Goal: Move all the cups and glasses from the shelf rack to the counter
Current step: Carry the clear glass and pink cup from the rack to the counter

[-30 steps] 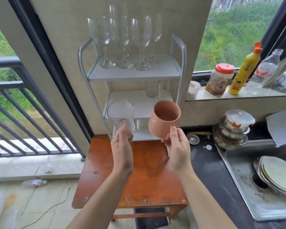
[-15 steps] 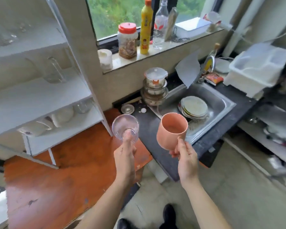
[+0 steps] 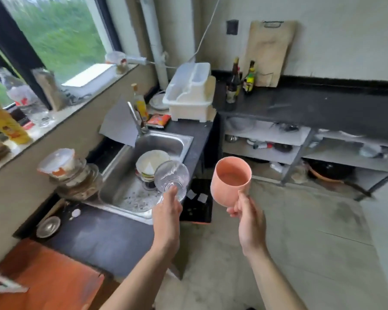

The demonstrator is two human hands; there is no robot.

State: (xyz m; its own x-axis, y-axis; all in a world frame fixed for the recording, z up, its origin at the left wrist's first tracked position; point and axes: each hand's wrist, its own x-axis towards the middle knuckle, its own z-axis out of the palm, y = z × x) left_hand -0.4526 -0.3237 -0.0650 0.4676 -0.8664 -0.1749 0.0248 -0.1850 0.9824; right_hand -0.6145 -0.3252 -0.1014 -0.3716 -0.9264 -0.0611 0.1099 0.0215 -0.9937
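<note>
My left hand (image 3: 167, 212) grips a clear glass (image 3: 171, 176) by its base, its mouth tilted toward me, over the near right corner of the sink. My right hand (image 3: 248, 214) holds a pink cup (image 3: 230, 181) from below, upright, above the floor to the right of the sink. The black counter (image 3: 311, 104) runs along the far wall on the right, and a nearer stretch of it (image 3: 103, 238) lies left of my left arm. Only a white corner of the shelf rack (image 3: 2, 285) shows at the bottom left.
The steel sink (image 3: 130, 175) holds stacked plates and bowls (image 3: 151, 163). Stacked pots (image 3: 70, 175) sit left of it. A white dish rack (image 3: 192, 92), bottles (image 3: 241, 82) and a cutting board (image 3: 270, 50) stand at the back. The orange table (image 3: 45, 280) is at bottom left.
My view has swung right from the shelf rack to the sink and far counter. Both hands carried the glass and the pink cup along, still held.
</note>
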